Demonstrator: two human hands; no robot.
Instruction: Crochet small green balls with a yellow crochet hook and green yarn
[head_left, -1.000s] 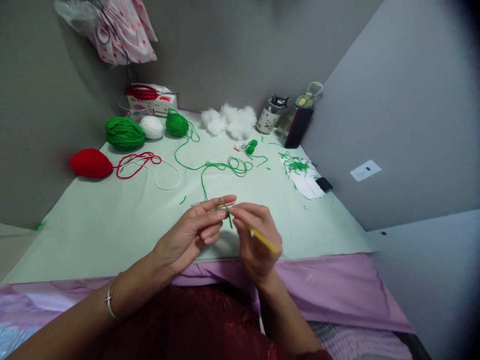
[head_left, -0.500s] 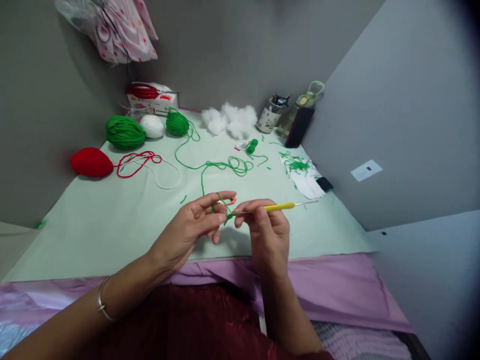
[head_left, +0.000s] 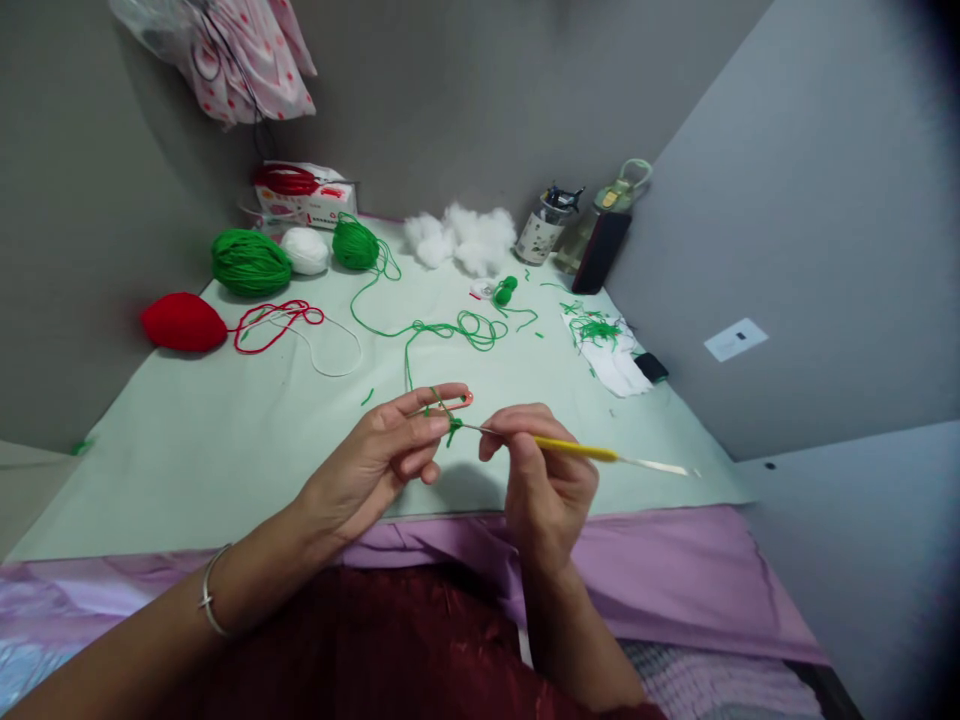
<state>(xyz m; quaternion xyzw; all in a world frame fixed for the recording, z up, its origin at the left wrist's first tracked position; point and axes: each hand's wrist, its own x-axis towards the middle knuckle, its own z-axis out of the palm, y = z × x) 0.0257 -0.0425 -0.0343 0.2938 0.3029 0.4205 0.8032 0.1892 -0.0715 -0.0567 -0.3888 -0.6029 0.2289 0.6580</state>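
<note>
My left hand [head_left: 397, 440] pinches a small piece of green crochet [head_left: 454, 428] between thumb and fingers, with green yarn [head_left: 407, 362] running over its raised index finger. An orange-red stitch marker [head_left: 466, 398] shows beside that finger. My right hand [head_left: 547, 475] grips a yellow-handled crochet hook [head_left: 577, 448] like a pen. The hook's thin metal tip meets the green piece, and its other metal end points right. From the left hand the yarn trails back across the table to a green ball [head_left: 355, 243].
At the left lie a red yarn ball [head_left: 184, 322], a large green skein [head_left: 250, 263] and a white ball [head_left: 305, 251]. Behind are white stuffing [head_left: 469, 240], a pen cup [head_left: 541, 230], a bottle [head_left: 616, 195] and a dark phone [head_left: 601, 252]. Green scraps lie on white paper [head_left: 622, 370].
My right hand has moved a little right and down, drawing the hook back from my left hand. The hook's handle now slopes down to the right. My left hand has barely moved.
</note>
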